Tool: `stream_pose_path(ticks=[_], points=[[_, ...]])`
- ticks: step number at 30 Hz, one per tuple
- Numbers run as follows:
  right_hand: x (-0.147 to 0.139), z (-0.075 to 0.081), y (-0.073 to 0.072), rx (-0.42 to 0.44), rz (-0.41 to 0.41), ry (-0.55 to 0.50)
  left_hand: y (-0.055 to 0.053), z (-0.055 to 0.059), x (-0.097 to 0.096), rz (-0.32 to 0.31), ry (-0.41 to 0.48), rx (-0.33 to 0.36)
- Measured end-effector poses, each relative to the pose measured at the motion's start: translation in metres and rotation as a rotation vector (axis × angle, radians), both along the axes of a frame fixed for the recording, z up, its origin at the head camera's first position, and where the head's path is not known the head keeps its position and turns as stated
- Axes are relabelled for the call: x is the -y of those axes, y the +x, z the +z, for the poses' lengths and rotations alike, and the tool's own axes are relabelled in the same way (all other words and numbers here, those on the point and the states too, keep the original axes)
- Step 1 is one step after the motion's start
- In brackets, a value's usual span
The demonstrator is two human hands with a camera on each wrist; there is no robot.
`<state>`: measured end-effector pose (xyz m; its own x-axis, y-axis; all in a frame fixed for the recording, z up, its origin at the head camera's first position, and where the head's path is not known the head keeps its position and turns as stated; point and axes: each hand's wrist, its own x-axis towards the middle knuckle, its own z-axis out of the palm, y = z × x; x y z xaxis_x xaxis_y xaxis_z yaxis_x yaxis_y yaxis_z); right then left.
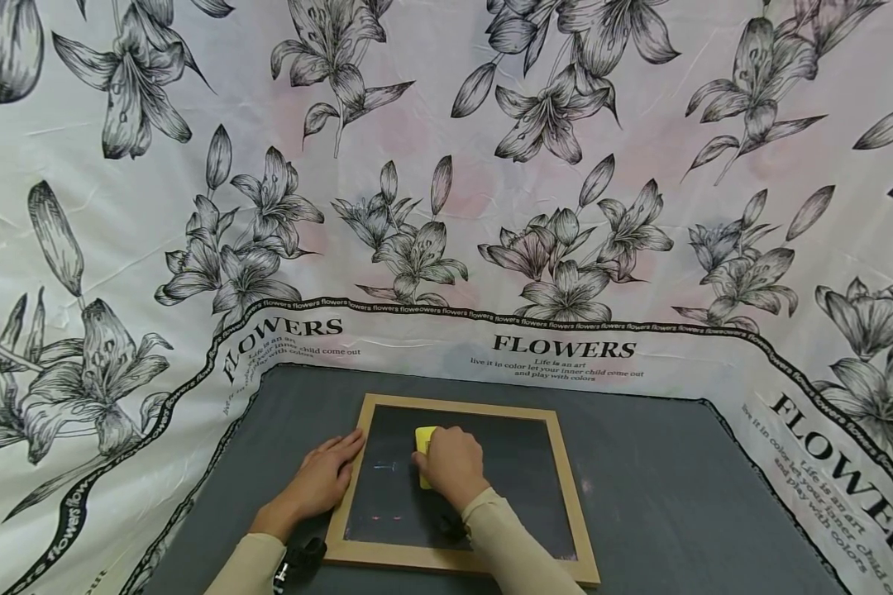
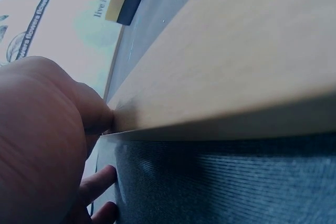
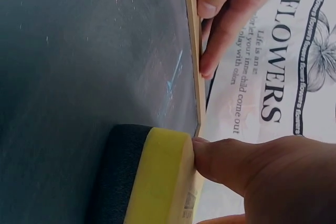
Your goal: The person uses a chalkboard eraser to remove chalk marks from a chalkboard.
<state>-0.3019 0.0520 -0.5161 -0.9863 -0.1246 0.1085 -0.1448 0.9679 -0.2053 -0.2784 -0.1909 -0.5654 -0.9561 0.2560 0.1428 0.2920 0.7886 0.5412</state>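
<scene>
A small chalkboard (image 1: 517, 479) with a light wooden frame (image 1: 461, 405) lies on the grey table. My right hand (image 1: 452, 464) grips a yellow chalkboard eraser (image 1: 422, 438), its dark felt side (image 3: 118, 171) down on the board, left of the middle. Against the frame's left edge rests my left hand (image 1: 320, 478), fingers extended; in the left wrist view some of its fingertips (image 2: 105, 211) touch the table beside the frame. Faint blue chalk marks (image 1: 384, 467) and small reddish marks (image 1: 387, 518) show on the board's left part. The eraser's far side is hidden under the right hand.
Dark grey cloth (image 1: 677, 487) covers the table around the board. A white flower-printed sheet (image 1: 446, 248) hangs behind and at both sides. A black wrist device (image 1: 303, 560) sits under the left wrist, close to the frame's lower left corner.
</scene>
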Motion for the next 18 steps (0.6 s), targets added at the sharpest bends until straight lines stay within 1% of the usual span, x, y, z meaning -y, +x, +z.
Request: stream_pose_path(ticks=[7, 13, 16, 18], points=[[0.007, -0.003, 0.002, -0.029, 0.037, 0.0, 0.001, 0.0, 0.0, 0.006, 0.001, 0.013], [0.014, -0.003, 0.003, -0.035, 0.072, 0.014, 0.001, 0.001, -0.001, 0.017, -0.007, 0.025], [0.018, -0.004, 0.004, -0.04, 0.094, 0.033, 0.001, 0.001, -0.001, 0.012, -0.003, 0.019], [0.02, -0.005, 0.004, -0.056, 0.123, 0.052, 0.001, 0.001, 0.0, 0.004, 0.001, 0.007]])
